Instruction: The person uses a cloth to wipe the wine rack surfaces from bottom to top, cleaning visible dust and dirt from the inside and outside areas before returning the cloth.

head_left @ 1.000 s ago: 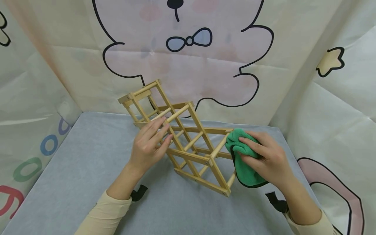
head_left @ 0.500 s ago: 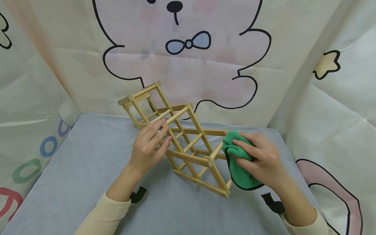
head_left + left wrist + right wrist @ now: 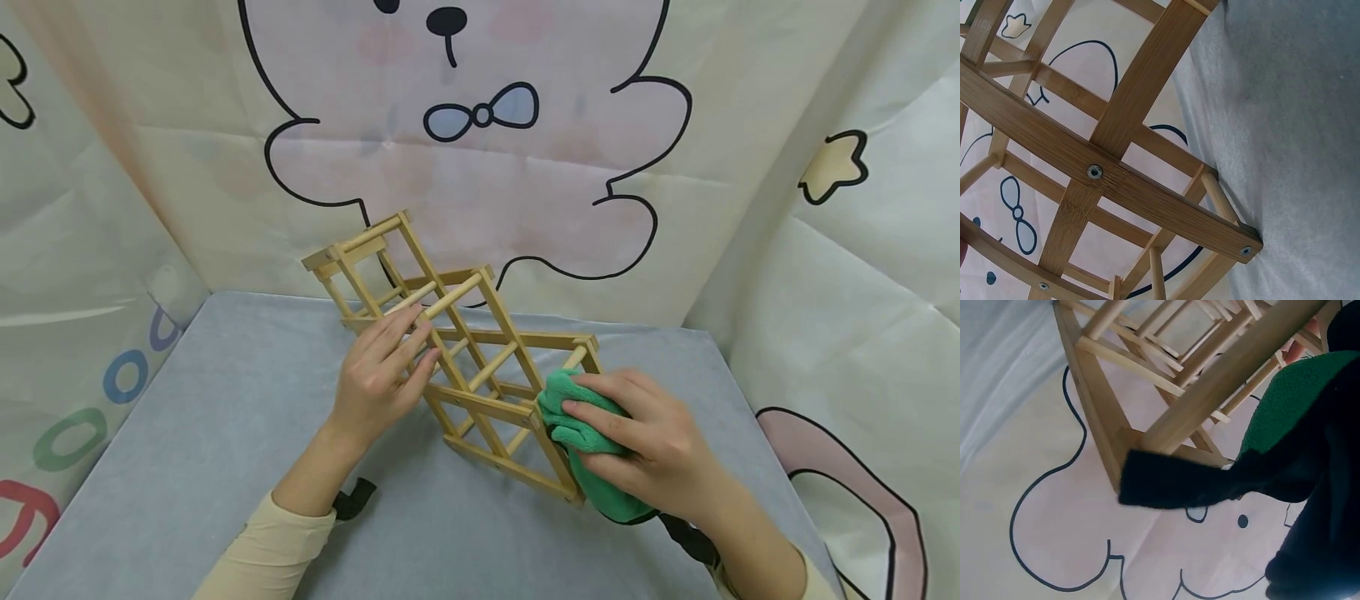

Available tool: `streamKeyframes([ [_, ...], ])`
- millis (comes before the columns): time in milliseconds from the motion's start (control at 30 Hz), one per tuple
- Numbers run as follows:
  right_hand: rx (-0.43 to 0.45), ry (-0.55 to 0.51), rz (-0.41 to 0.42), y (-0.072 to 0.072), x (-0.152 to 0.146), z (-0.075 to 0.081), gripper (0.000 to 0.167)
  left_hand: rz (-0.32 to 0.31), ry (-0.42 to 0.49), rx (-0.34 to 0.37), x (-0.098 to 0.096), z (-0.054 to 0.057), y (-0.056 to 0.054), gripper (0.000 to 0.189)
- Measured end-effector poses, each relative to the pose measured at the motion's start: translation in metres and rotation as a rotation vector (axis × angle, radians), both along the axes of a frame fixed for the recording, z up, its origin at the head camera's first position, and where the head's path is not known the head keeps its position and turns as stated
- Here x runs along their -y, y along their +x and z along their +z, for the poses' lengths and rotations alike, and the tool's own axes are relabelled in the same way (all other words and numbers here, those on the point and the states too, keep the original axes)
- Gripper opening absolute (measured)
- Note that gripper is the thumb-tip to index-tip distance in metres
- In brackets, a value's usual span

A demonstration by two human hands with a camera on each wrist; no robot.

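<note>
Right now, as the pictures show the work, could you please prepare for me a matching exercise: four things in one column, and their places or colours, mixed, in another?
Things:
1. cloth
2. rack
3. table cover
4. drawn bow tie

Places and colours:
A. spread underneath the rack
B. green, held in the right hand
C. printed on the back wall
D. wooden, touched by the left hand

Pairs: 1-B, 2-D, 3-A, 4-C

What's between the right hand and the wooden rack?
The green cloth. In the head view, the right hand holds it bunched at the right end of the wooden rack, covering part of the end rung.
</note>
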State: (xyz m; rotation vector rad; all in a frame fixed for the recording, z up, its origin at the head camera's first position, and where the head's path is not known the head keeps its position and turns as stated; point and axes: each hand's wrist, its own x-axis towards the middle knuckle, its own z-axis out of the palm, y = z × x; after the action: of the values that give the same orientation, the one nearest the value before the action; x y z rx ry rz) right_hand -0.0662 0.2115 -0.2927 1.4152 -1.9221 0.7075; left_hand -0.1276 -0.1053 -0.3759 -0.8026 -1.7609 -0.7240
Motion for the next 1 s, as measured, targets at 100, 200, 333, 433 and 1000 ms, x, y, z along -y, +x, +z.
streamKeyframes([
  [100,0.001,0.012,0.000,0.002,0.001,0.002,0.033,0.000,0.001,0.006,0.000,0.001,0.001,0.031],
  [200,-0.015,-0.004,-0.002,0.004,0.003,0.005,0.032,0.000,0.000,0.006,0.000,0.001,0.001,0.032],
  [333,-0.037,-0.048,0.017,0.007,0.006,0.010,0.030,-0.004,0.000,0.005,0.000,0.001,0.000,0.031],
  [433,-0.053,-0.055,0.041,0.007,0.009,0.011,0.027,-0.002,0.000,0.005,0.000,0.002,0.001,0.031],
  [1000,-0.001,0.073,0.032,0.022,-0.018,-0.014,0.027,0.000,-0.004,0.031,0.000,0.000,-0.001,0.031],
])
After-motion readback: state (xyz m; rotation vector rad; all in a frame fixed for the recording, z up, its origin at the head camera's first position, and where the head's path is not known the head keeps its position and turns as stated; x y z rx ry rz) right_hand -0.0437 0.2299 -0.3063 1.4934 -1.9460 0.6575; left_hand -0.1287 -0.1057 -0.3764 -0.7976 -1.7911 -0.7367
